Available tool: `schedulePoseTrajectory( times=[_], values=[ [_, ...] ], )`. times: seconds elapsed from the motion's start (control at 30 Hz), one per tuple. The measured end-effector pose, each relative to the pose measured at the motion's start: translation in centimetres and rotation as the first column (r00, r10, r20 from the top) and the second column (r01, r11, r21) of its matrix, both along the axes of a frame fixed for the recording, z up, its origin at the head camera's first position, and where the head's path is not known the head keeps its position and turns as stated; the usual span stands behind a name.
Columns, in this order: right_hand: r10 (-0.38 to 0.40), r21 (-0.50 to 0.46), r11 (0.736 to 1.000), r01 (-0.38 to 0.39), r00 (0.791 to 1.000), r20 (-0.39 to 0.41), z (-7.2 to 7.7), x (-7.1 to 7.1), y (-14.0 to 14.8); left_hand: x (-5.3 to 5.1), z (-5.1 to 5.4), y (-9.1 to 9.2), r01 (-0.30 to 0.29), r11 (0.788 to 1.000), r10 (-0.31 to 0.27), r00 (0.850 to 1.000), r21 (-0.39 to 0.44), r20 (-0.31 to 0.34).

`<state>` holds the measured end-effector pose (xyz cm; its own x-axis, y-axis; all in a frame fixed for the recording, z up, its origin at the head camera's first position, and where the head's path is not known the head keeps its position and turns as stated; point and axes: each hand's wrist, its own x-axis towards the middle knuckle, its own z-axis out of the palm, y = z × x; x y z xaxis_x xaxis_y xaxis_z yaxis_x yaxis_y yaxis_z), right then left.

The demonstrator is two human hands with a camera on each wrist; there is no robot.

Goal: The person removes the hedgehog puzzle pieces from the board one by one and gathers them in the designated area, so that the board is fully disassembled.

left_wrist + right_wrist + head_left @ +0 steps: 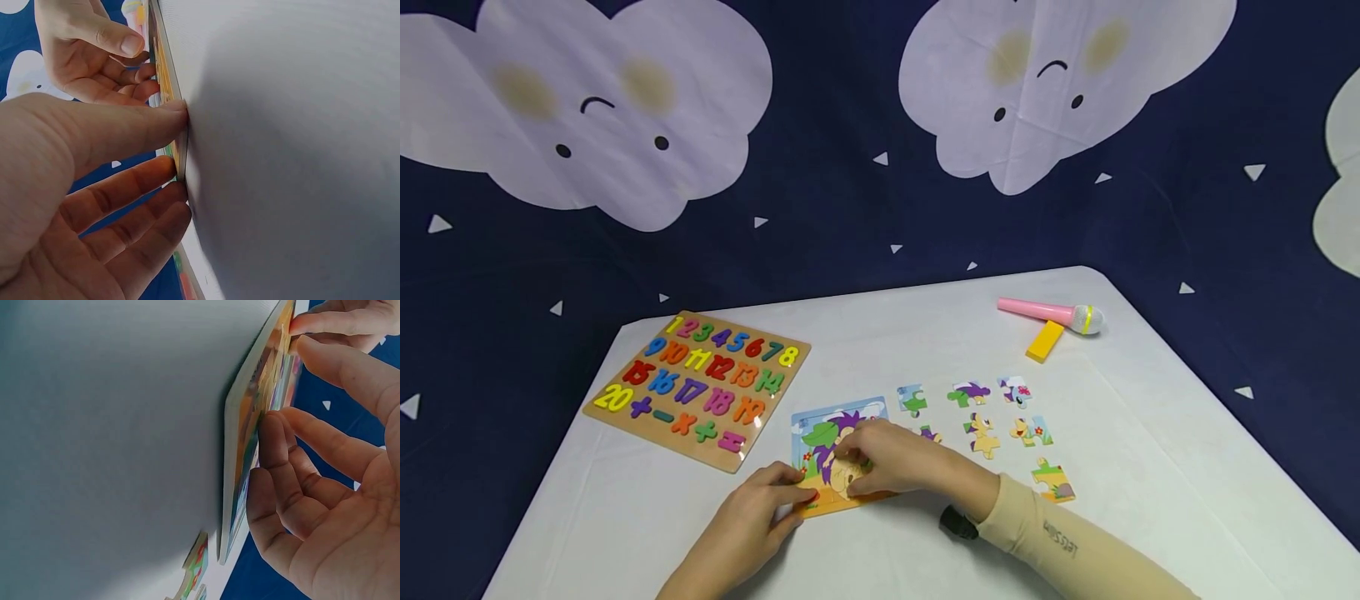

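Note:
A jigsaw puzzle board (820, 435) with a purple-haired cartoon hedgehog picture lies on the white table. My left hand (758, 510) grips its near left corner, the thumb on the near edge and fingers at the left side; the left wrist view shows the thumb (169, 115) against the board's edge. My right hand (891, 457) is over the board's right half, covering part of the picture. Its bent fingers (272, 440) touch the picture, with the thumb apart from them. No loose piece shows between them. Several loose puzzle pieces (982, 437) lie to the right.
A wooden number board (700, 383) with coloured digits lies at the left. At the back right are a pink toy microphone (1037, 310) and a yellow block (1045, 342). A small black object (958, 523) shows beside the right forearm. A dark blue cloud-patterned cloth (827, 167) hangs behind the table.

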<state>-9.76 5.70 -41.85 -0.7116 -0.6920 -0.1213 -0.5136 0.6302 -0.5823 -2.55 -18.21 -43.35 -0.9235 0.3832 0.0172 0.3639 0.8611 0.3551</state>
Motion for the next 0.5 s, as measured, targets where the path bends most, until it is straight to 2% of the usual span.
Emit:
schedulePoseTrajectory(
  times=[0.5],
  values=[
    [0.010, 0.026, 1.000, -0.009, 0.999, -0.038, -0.24, 0.06, -0.44, -0.07, -0.29, -0.14, 0.008, 1.000, -0.008, 1.000, -0.001, -0.029]
  ],
)
